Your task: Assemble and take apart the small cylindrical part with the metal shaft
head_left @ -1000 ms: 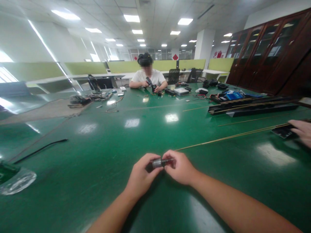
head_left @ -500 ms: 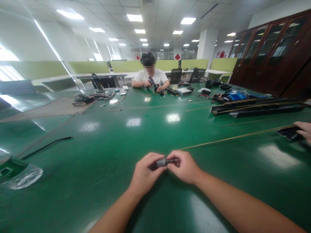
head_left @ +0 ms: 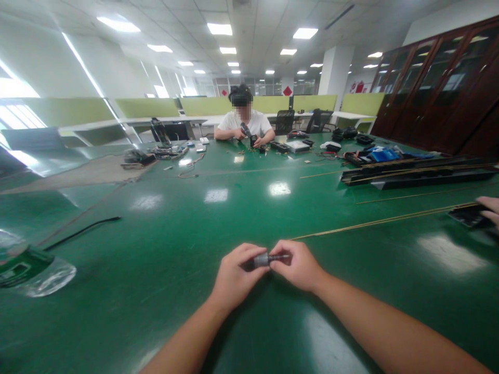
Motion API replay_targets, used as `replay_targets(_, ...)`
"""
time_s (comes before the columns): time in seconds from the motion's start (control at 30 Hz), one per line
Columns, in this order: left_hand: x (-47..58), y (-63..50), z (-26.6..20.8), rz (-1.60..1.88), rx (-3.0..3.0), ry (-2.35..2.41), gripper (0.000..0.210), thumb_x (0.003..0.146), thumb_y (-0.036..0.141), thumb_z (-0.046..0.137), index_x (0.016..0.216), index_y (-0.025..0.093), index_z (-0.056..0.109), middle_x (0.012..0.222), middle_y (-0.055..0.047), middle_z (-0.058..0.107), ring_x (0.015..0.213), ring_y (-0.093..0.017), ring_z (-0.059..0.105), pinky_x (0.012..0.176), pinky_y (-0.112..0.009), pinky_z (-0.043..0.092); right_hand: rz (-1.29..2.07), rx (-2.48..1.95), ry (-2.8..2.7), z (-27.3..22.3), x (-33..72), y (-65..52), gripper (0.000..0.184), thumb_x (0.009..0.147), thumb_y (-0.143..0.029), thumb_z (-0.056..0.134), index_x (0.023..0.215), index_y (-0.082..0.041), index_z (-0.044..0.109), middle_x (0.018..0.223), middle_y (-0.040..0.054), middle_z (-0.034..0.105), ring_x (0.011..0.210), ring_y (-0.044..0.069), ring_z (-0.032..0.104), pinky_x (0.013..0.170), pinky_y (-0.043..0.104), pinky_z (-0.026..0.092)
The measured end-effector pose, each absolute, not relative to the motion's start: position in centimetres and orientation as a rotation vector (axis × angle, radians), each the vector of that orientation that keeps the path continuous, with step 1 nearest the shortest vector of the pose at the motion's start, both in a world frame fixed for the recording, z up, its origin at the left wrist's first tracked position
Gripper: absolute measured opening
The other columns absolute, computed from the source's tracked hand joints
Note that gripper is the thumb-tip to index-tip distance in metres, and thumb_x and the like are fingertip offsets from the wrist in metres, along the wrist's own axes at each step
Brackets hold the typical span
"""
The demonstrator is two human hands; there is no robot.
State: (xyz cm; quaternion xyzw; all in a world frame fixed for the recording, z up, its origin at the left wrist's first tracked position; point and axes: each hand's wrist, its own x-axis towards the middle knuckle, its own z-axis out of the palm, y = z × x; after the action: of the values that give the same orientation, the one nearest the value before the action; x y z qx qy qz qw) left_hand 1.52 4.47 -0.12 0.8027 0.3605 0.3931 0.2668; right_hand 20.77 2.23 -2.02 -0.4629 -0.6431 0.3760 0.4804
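My left hand [head_left: 238, 271] is closed around a short grey metal cylinder [head_left: 261, 259], held sideways just above the green table [head_left: 187, 228]. From its right end a thin dark ridged shaft [head_left: 277, 257] sticks out, and my right hand [head_left: 297, 266] pinches that shaft between thumb and fingers. The two hands nearly meet over the part. Whether the shaft and cylinder are one piece I cannot tell. Thin brass-coloured rods [head_left: 362, 225] lie on the table beyond my right hand, running off to the right.
A clear bottle [head_left: 42, 275] lies at the left, near a black cable [head_left: 83, 231]. Across the table a person [head_left: 245, 122] holds a dark tool. Black metal channels [head_left: 413, 179] are at the right; another person's hand [head_left: 489, 206] is at the right edge.
The whole view has shifted slightly, so the scene sits a little further right. Both hands keep the same hold on the metal part.
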Motion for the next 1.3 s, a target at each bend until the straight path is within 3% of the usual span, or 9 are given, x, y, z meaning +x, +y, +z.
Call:
replay_targets(0.93, 1.3, 4.5, 0.4, 1.078, 2.153, 1.051, 0.024, 0.077, 0.026, 0.075, 0.100, 0.023, 0.075, 0.096, -0.005, 0.072, 0.088, -0.020, 0.066, 0.080, -0.031, 0.054, 1.089, -1.106, -1.440, -2.4, 21.2, 3.1, 0.008, 0.072, -0.018, 0.069, 0.076, -0.017, 0.062, 0.068, -0.0005, 0.065, 0.062, 0.014, 0.059, 0.060, 0.025, 0.047)
replay_targets(1.17, 1.1, 4.6, 0.3, 1.119, 2.075, 1.128, 0.023, 0.076, 0.029, 0.075, 0.098, 0.022, 0.073, 0.098, -0.005, 0.072, 0.088, -0.020, 0.067, 0.076, -0.028, 0.055, 1.197, -1.069, -1.273, -2.2, 21.2, 3.1, 0.015, 0.078, -0.029, 0.067, 0.078, -0.017, 0.058, 0.063, -0.0020, 0.062, 0.049, 0.012, 0.056, 0.050, 0.023, 0.044)
replay_targets(1.3, 0.7, 4.8, 0.7, 1.076, 1.977, 1.281, 0.031, 0.076, 0.039, 0.075, 0.099, 0.019, 0.072, 0.095, -0.006, 0.073, 0.083, -0.022, 0.068, 0.079, -0.034, 0.055, 1.211, -1.026, -1.127, -2.2, 21.3, 3.4, 0.028, 0.084, -0.040, 0.063, 0.070, -0.018, 0.055, 0.057, -0.0019, 0.060, 0.043, 0.011, 0.053, 0.045, 0.022, 0.040)
